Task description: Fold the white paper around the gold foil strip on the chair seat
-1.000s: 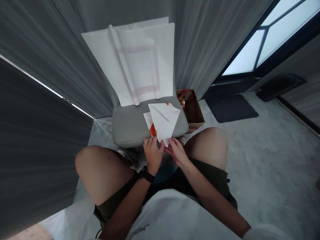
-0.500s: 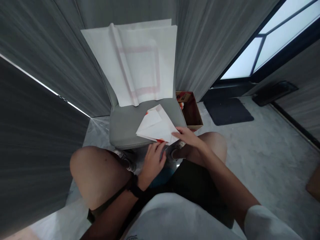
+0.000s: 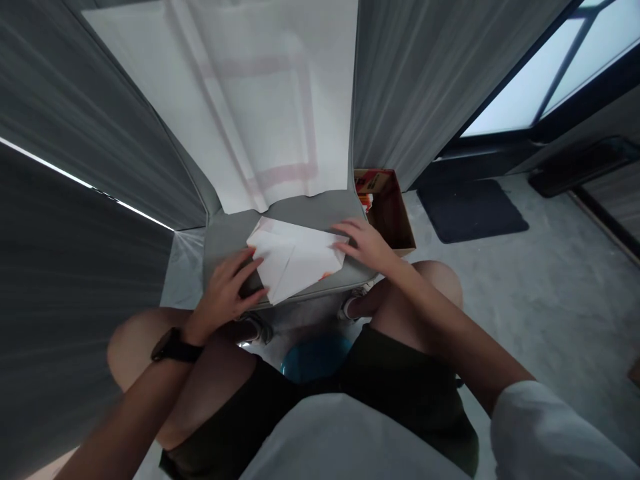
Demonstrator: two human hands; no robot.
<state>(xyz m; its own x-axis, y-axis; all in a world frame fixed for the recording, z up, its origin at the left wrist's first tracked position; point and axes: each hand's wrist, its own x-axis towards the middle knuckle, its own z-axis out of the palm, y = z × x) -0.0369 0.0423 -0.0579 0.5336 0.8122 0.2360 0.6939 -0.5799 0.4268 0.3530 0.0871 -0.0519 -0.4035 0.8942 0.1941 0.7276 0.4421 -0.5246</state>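
Observation:
A folded white paper (image 3: 295,257) with small orange-red patches lies on the grey chair seat (image 3: 325,207). My left hand (image 3: 225,290) is at the paper's left edge, fingers apart, fingertips touching or very near it. At the paper's right corner my right hand (image 3: 367,243) has its fingers spread, with the fingertips at the edge. Large white sheets (image 3: 270,113) with a faint pink outline showing through lean against the chair's backrest.
An open cardboard box (image 3: 393,213) with something red and white inside stands right of the chair. Beyond it lies a dark mat (image 3: 473,210). A blue-green object (image 3: 317,357) shows between my legs. Grey panelled walls flank the chair.
The folded paper has turned and shifted left on the seat. My left hand has moved left to its other side, and my right hand has risen slightly. The view has come closer to the chair.

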